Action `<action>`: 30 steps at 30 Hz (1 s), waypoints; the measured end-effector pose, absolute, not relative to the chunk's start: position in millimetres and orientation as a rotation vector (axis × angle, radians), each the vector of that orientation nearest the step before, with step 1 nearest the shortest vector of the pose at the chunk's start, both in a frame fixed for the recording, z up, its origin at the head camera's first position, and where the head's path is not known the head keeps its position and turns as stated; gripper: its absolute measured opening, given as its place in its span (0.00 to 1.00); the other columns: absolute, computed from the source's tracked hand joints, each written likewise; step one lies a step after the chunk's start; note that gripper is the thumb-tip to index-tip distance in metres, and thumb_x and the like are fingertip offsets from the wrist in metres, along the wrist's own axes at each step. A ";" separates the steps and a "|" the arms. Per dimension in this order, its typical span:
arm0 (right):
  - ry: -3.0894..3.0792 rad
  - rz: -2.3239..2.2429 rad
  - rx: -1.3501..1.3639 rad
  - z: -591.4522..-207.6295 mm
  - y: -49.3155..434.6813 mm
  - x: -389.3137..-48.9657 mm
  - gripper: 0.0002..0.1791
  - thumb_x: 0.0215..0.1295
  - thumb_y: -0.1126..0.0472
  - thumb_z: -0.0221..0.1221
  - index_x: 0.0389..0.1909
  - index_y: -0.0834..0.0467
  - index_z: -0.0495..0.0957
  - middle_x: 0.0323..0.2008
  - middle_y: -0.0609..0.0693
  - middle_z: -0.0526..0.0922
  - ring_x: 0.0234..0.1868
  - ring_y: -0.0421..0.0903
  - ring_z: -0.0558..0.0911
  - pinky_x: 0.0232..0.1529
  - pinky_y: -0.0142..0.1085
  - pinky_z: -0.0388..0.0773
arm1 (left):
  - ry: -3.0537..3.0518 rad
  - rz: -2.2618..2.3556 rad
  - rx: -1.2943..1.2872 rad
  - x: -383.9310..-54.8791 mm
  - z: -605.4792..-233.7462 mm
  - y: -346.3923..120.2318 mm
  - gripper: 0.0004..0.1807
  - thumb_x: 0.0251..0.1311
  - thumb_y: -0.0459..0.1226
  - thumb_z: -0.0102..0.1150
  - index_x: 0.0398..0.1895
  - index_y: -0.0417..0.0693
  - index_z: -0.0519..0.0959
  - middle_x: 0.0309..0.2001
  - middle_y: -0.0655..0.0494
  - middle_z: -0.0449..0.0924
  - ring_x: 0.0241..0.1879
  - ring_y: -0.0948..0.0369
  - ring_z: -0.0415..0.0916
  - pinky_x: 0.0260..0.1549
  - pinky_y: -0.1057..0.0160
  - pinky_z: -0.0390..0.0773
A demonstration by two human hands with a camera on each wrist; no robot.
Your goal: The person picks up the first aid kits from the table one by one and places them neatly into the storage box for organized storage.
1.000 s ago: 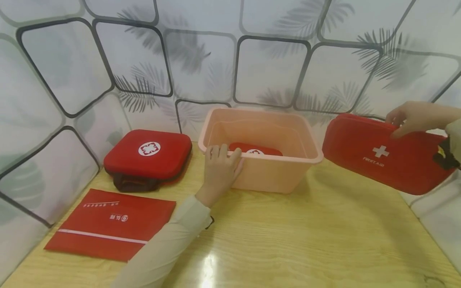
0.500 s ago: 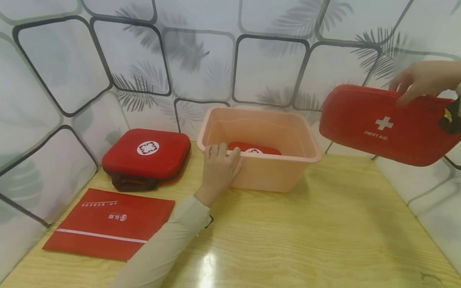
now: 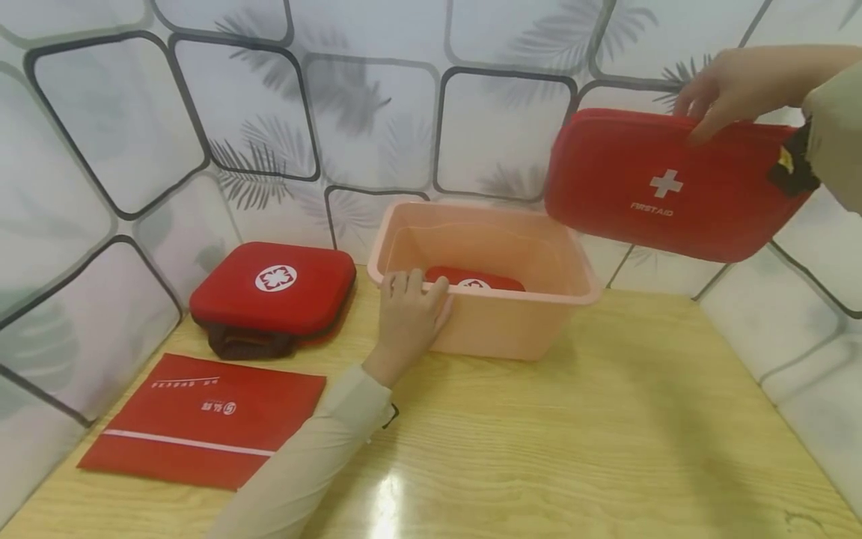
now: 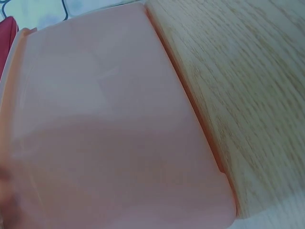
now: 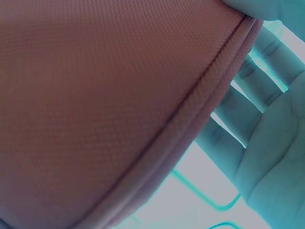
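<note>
My right hand [image 3: 747,86] pinches the top edge of a red first aid pouch [image 3: 606,168] with a white cross, held up in the air right of and above the bin. In the right wrist view the thumb lies on the near face of the pouch [image 5: 105,105] and the fingers go behind it. With fingers hooked over the front rim, my left hand [image 3: 411,318] grips a peach plastic bin [image 3: 505,326] standing on the table. Inside the bin lies a red case [image 3: 494,281] with a white round emblem, partly hidden by the front wall.
A red hard case [image 3: 276,288] with a dark handle sits left of the bin. In front of it a flat red folder [image 3: 209,419] lies on the wooden table [image 3: 539,449]. A patterned backdrop [image 3: 377,135] rises behind and at both sides.
My right hand has lifted the first aid pouch upward, then brought it left toward the bin. The left hand stays on the rim.
</note>
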State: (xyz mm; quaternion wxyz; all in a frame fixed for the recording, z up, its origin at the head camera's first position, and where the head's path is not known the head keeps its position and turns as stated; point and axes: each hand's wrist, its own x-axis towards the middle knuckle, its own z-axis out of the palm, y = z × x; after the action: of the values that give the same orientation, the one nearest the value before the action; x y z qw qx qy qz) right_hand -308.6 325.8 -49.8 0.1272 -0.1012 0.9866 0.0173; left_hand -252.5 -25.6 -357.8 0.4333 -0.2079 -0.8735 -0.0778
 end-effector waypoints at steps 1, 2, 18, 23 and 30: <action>2.873 0.056 -0.307 -48.9 319.6 -308.9 0.33 0.55 0.58 0.65 0.56 0.72 0.65 0.39 0.65 0.82 0.29 0.53 0.85 0.32 0.48 0.82 | -2.173 -0.192 -0.518 -252.8 -358.3 -25.5 0.10 0.61 0.48 0.54 0.40 0.54 0.74 0.34 0.50 0.73 0.38 0.52 0.72 0.48 0.52 0.65; 2.873 0.065 -0.323 -48.1 313.5 -309.2 0.31 0.56 0.58 0.64 0.56 0.71 0.66 0.39 0.64 0.82 0.29 0.52 0.86 0.32 0.47 0.82 | -2.170 -0.191 -0.518 -253.3 -358.8 -25.3 0.10 0.61 0.48 0.54 0.40 0.54 0.74 0.33 0.50 0.73 0.38 0.52 0.72 0.48 0.52 0.65; 2.852 0.062 -0.526 -59.9 224.7 -321.8 0.22 0.57 0.59 0.62 0.51 0.64 0.74 0.43 0.62 0.82 0.32 0.49 0.86 0.41 0.47 0.82 | -2.141 -0.214 -0.524 -254.9 -359.4 -25.8 0.10 0.60 0.47 0.55 0.39 0.53 0.74 0.33 0.49 0.73 0.38 0.52 0.72 0.48 0.52 0.66; 2.837 -0.001 -0.577 -70.9 205.5 -326.4 0.19 0.57 0.59 0.62 0.48 0.62 0.76 0.42 0.60 0.83 0.33 0.48 0.86 0.41 0.46 0.82 | -2.143 -0.213 -0.523 -254.0 -359.2 -26.2 0.10 0.60 0.47 0.55 0.39 0.53 0.74 0.33 0.49 0.73 0.38 0.52 0.72 0.48 0.51 0.66; 2.814 -0.037 -0.622 -86.6 183.0 -331.0 0.18 0.57 0.61 0.61 0.48 0.61 0.76 0.45 0.61 0.81 0.35 0.47 0.85 0.44 0.45 0.81 | -2.140 -0.189 -0.520 -254.4 -359.8 -25.4 0.10 0.60 0.47 0.55 0.39 0.54 0.74 0.34 0.49 0.74 0.38 0.52 0.73 0.48 0.52 0.67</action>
State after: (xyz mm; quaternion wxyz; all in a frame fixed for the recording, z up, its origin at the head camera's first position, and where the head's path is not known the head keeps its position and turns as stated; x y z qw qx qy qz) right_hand -331.0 183.0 -86.6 0.1292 -0.2140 0.9682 -0.0126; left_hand -254.4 -25.4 -359.8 0.4490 -0.2100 -0.8651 -0.0763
